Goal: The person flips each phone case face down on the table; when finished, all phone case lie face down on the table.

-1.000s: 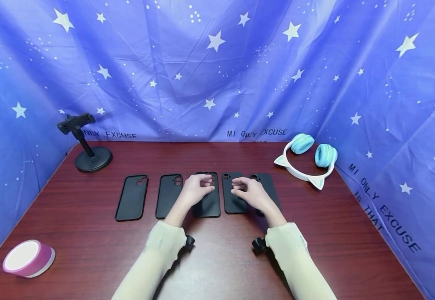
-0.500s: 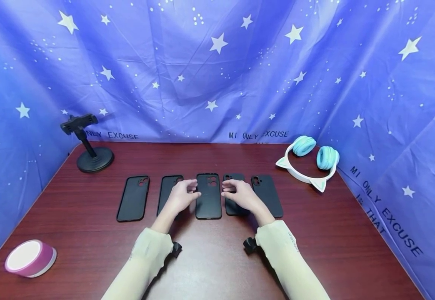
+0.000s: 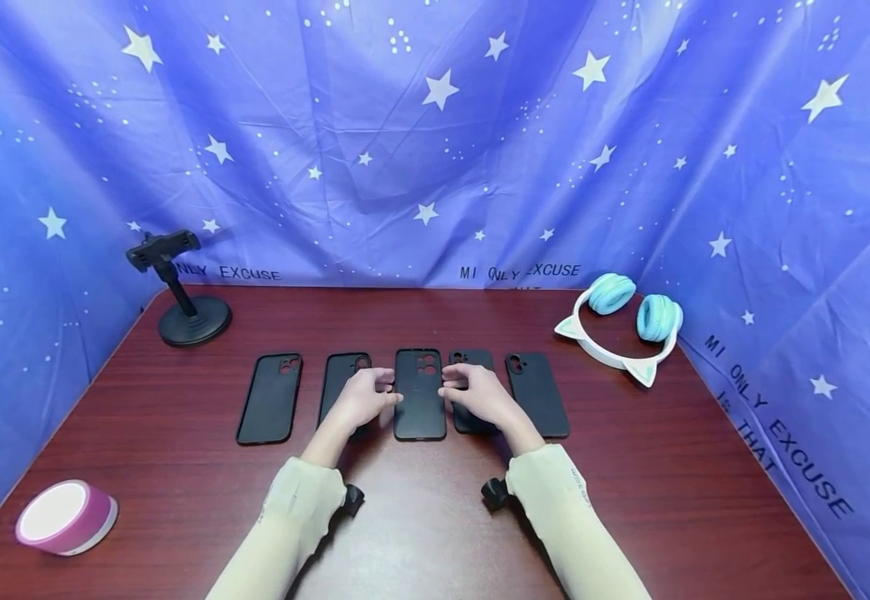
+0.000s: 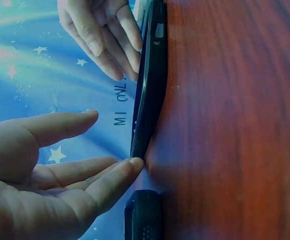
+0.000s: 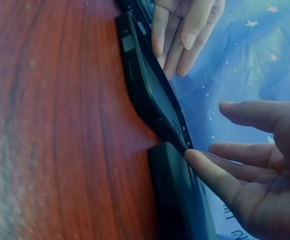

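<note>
Black phone cases lie in a row on the table, and the middle case [image 3: 420, 404] lies between both hands in the head view. My left hand [image 3: 358, 398] is at its left edge, partly over the case [image 3: 330, 383] to the left. My right hand [image 3: 483, 396] is at its right edge, covering part of the case [image 3: 476, 421] to the right. In the left wrist view, left fingertips [image 4: 134, 162] touch the corner of the middle case [image 4: 152, 75], the thumb apart. Right fingertips [image 5: 192, 156] touch its corner in the right wrist view, fingers extended. Neither hand grips anything.
Further black cases lie at the far left [image 3: 270, 400] and far right [image 3: 538, 400]. A black phone stand [image 3: 193, 320] stands at back left, cat-ear headphones [image 3: 607, 357] at back right. A pink-and-white round object [image 3: 90, 521] sits front left on the dark red table [image 3: 405, 533].
My left hand has moved left off the middle case to its left edge. The right hand has shifted left to the case's right edge, uncovering the far right case.
</note>
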Demonstrator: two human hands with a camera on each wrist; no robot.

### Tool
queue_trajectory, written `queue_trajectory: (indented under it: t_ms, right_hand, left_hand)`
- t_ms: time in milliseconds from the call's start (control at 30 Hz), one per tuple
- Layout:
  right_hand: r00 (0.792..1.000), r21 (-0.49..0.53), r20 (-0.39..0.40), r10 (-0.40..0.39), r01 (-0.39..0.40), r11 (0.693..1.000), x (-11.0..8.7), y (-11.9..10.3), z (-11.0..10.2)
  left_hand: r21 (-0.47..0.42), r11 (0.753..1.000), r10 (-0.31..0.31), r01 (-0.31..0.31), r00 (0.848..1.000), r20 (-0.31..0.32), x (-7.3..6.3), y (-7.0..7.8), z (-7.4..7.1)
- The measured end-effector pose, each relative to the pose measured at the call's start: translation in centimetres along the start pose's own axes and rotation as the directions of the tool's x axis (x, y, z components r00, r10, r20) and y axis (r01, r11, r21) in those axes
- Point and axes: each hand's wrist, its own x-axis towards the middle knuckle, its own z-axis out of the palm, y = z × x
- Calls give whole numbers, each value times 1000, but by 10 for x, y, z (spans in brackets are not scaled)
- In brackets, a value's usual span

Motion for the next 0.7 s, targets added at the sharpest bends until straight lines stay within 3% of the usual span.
queue_trajectory:
  t_ms: [500, 700]
  right_hand:
    - [1000, -17, 5, 4, -4, 1000, -3, -5, 4]
    - [1000, 48, 23, 11, -12, 999, -5, -6, 2]
  left_hand:
    - [-13, 1000, -16, 16, 1000, 5, -1, 1, 2]
    - [3, 1000, -16, 16, 1000, 1, -1, 2, 2]
